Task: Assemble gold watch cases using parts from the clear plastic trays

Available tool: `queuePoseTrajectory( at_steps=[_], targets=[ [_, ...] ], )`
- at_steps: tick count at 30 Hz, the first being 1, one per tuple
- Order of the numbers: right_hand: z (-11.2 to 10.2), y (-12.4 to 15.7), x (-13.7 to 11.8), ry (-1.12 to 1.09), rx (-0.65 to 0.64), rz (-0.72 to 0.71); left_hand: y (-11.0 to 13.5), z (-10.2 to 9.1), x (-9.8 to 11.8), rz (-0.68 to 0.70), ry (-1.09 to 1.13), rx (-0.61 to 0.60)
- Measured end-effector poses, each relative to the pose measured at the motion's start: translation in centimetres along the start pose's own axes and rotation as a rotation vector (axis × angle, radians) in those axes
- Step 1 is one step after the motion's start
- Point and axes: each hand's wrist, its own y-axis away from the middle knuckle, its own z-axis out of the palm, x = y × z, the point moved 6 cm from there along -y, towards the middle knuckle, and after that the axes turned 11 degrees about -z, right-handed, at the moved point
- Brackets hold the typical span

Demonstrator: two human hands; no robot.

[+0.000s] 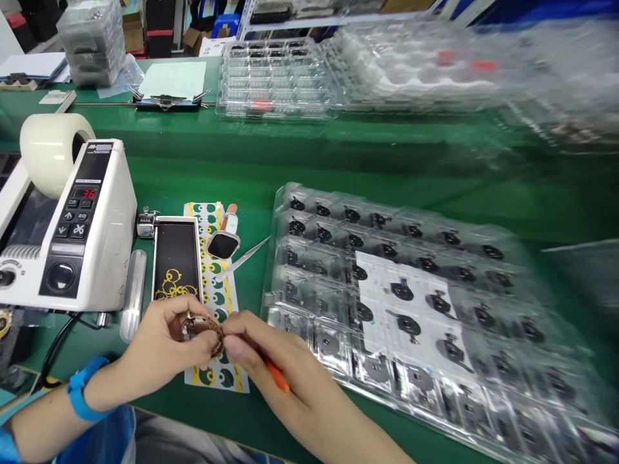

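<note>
I can see a small, roundish, brownish-gold part (197, 324) pinched in the left hand (167, 348), near and left of centre, partly covered. Just right of it, an orange handle (277, 374) pokes from the right hand (271, 351), slanting toward the near right, its far end hidden.

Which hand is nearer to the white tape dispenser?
Left. The left hand is to the right of the tape dispenser and closer to the wearer; the right hand is farther right, beyond the left.
</note>
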Motion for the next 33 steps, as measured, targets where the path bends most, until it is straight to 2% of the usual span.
queuePoseTrajectory(
  at_steps=[4, 12, 17, 20, 23, 29, 31, 33],
  targets=[
    [0.4, 0.0, 0.7, -0.034, 0.028, 0.072, 0.0, -0.1, 0.1, 0.028, -0.002, 0.021],
    [0.3, 0.6, 2.0, -0.156, 0.187, 0.177, -0.2, -1.1, -0.2, 0.002, 0.028, 0.081],
    [-1.0, 0.4, 2.2, -0.239, 0.318, 0.209, 0.1, -1.4, 0.7, 0.178, -0.033, 0.142],
    [-0.9, 0.2, 2.2, -0.331, 0.31, 0.219, 0.3, -1.3, 0.9, 0.261, -0.099, 0.171],
    [0.4, 0.2, 2.3, -0.437, 0.238, 0.31, 0.9, -1.4, 1.4, 0.47, -0.299, 0.275],
    [2.3, 0.3, 2.6, -0.787, 0.312, 0.489, 3.4, 0.4, 1.4, 1.167, -0.924, 0.539],
    [2.7, 0.5, 2.7, -0.877, 0.316, 0.537, 3.9, 1.4, 1.1, 1.318, -1.109, 0.598],
    [2.8, 1.3, 3.3, -0.907, 0.307, 0.575, 4.3, 2.1, 0.8, 1.388, -1.216, 0.626]
  ],
)
